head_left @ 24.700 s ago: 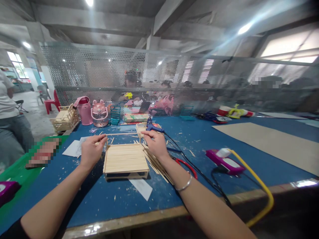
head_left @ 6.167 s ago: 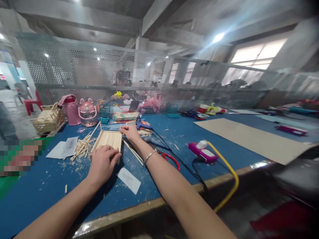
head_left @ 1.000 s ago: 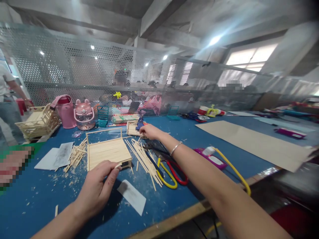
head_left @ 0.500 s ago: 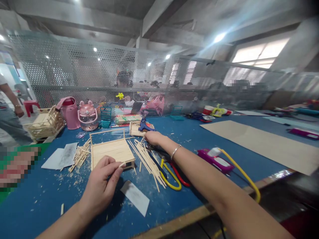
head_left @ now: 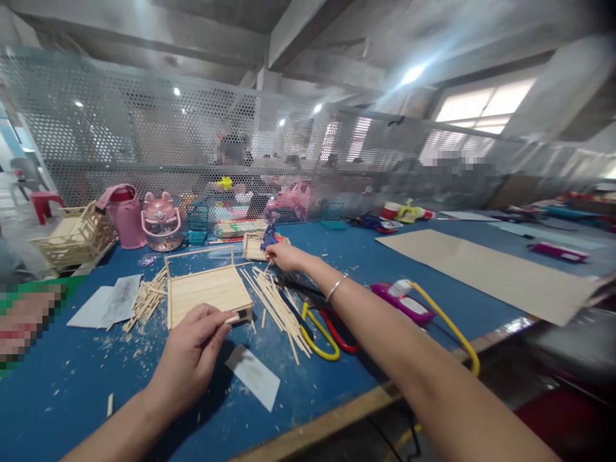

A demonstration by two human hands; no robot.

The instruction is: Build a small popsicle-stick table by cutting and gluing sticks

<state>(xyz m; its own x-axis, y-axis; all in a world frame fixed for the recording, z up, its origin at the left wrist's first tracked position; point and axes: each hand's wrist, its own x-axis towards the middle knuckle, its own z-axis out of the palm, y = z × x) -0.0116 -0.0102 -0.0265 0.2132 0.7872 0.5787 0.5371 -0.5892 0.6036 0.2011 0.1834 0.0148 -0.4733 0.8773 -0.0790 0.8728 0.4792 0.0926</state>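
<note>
My left hand (head_left: 195, 350) is closed in a pinch on a short wooden stick (head_left: 232, 319), just in front of a small frame-like piece built of wooden sticks (head_left: 206, 289). My right hand (head_left: 285, 256) reaches across the table, its fingers closed around what looks like a blue glue gun (head_left: 269, 236). The grip is partly hidden by the hand itself. Behind it lies a smaller wooden stick piece (head_left: 253, 246). Loose sticks (head_left: 274, 308) are spread below the right wrist, beside scissors with yellow and red handles (head_left: 327, 346).
Sandpaper pieces (head_left: 255, 378) lie at front and left, near a stick pile (head_left: 149, 298). Pink bottles (head_left: 162, 224) and a wooden stick basket (head_left: 72, 237) stand back left. A purple power strip (head_left: 402, 301) with a yellow cord and a cardboard sheet (head_left: 481, 269) lie right.
The blue glue gun has tipped more upright at my right hand's fingers. My left hand keeps its pinch on the stick. The whole view has shifted slightly.
</note>
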